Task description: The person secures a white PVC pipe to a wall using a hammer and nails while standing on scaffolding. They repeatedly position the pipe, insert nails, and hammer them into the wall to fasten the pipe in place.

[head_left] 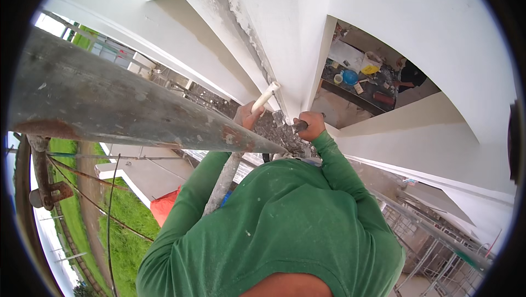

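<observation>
My left hand [250,116] is closed round a short cream-white tube [267,94], whose end points up toward the white wall edge. My right hand [312,125] grips a dark-handled tool [299,126]; part of the handle sticks out behind the fist. Between the hands, close to the tube's lower side, is a small grey flat piece [279,118]; I cannot tell if it is the tool's blade. The white wall [298,39] rises just beyond both hands, with a rough, chipped grey strip [241,15] running up it.
A thick grey scaffold pipe [120,94] crosses from the left to my middle, beside my left forearm. Through an opening on the right, a person [411,75] is below, near a blue container [349,77] and a yellow item [371,69]. More scaffolding [438,258] stands lower right.
</observation>
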Motion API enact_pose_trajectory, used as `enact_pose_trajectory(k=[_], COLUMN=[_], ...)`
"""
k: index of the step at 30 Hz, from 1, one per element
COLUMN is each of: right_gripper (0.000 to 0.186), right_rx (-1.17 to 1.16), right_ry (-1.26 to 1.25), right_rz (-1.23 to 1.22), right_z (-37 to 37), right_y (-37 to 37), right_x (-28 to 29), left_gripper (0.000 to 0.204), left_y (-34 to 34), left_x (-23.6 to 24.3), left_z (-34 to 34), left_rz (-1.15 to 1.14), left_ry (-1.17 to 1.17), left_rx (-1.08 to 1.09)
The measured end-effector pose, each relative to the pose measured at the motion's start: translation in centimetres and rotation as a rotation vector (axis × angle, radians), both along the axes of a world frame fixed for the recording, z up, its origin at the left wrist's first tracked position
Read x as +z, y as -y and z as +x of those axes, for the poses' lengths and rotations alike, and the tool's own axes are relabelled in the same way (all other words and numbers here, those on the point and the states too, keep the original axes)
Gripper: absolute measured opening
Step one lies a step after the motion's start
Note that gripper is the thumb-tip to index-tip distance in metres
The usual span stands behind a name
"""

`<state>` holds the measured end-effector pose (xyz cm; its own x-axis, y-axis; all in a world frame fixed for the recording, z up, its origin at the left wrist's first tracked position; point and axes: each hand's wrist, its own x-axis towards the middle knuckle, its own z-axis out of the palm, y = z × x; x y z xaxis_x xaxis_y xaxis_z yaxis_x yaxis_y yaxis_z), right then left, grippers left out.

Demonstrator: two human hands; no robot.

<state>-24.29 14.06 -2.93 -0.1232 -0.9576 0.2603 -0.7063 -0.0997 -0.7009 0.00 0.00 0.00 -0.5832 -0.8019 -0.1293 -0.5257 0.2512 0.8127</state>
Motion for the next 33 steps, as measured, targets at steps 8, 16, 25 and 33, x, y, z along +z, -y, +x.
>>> enact_pose_trajectory(k=[8, 16, 25, 33], right_gripper=[0.02, 0.02, 0.031, 0.028], right_rx=[0.077, -0.13, -0.396, -0.721], right_ry=[0.042, 0.043, -0.134, 0.451], right_rz=[-0.165, 0.3, 0.844, 1.362], right_z=[-0.9, -1.6, -4.6, 0.9], right_y=[2.1, -2.1, -16.9, -38.5], right_x=[1.3, 0.0, -5.9, -21.9], left_gripper=[0.056, 0.059, 0.052, 0.042], left_y=[1.4, -2.1, -5.8, -3.0], left_x=[1.8, 0.6, 1.2, 0.2], left_z=[-0.6, 3.5, 15.2, 21.8], left_rz=[-0.099, 0.4, -0.095, 0.561], left_ry=[-0.058, 0.061, 0.248, 0.766], left_rx=[0.014, -0.101, -0.22, -0.02])
